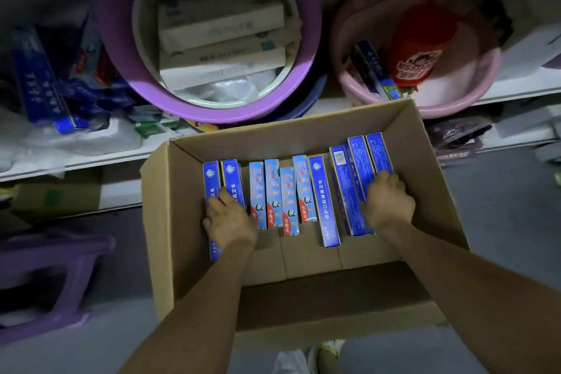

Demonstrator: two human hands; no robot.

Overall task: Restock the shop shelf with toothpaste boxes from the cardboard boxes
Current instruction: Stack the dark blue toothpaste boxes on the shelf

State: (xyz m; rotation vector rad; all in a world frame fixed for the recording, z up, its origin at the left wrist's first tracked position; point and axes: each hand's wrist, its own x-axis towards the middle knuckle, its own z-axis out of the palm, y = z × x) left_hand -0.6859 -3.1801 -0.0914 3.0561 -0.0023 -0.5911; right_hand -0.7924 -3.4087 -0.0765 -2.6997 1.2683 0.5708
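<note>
An open cardboard box (188, 252) stands on the floor below me, holding a row of several toothpaste boxes on edge. My left hand (229, 220) grips the two dark blue boxes (232, 179) at the left end of the row. My right hand (387, 202) curls round the dark blue boxes (361, 161) at the right end. Between them stand light blue boxes (273, 188) with red print and one more dark blue box (326, 203). The low white shelf (91, 158) runs behind the cardboard box.
On the shelf sit a purple basin (121, 48) with pale boxes, a pink basin (449, 106) with a red item, and blue toothpaste boxes (39, 79) at left. A purple stool (60, 255) stands lower left. Another cardboard box (57, 194) lies under the shelf.
</note>
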